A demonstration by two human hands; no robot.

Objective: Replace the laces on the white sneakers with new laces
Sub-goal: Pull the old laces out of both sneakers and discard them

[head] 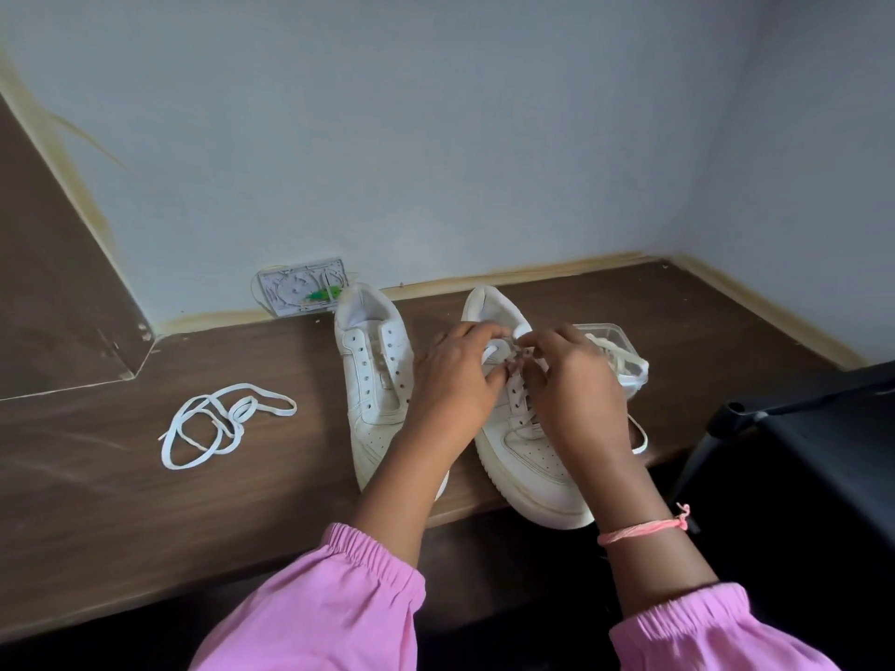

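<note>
Two white leather low-top sneakers stand side by side on the dark brown wood-grain desk (121,501), heels toward the pale blue-grey wall (436,138), toes toward you.

Left sneaker (375,380): eyelets bare, no lace in it. Its toe sits at the desk's front edge, partly hidden by your left forearm.

Right sneaker (528,457): lace threaded through its eyelets; its toe overhangs the front edge of the desk.

Your left hand (455,375) has its fingers curled over the upper eyelets of the right sneaker, pinching the cream-white lace (520,409) there. Your right hand (571,380) meets it from the other side, fingertips pinched on the same lace near the tongue. Which eyelet you are working on cannot be told; your fingers cover it.

A loose white flat shoelace (218,423) lies in a tangle of loops on the desk, well left of the left sneaker, with bare desk around it.

A clear plastic tub (624,351) holding pale laces sits just behind your right hand, beside the right sneaker.

A black chair (823,428) crowds the desk's right end, near your right wrist, which carries a pink thread band (644,530).

A grey wall plate (302,285) with green and yellow bits on it leans at the desk-wall joint, just behind the left sneaker's heel.
</note>
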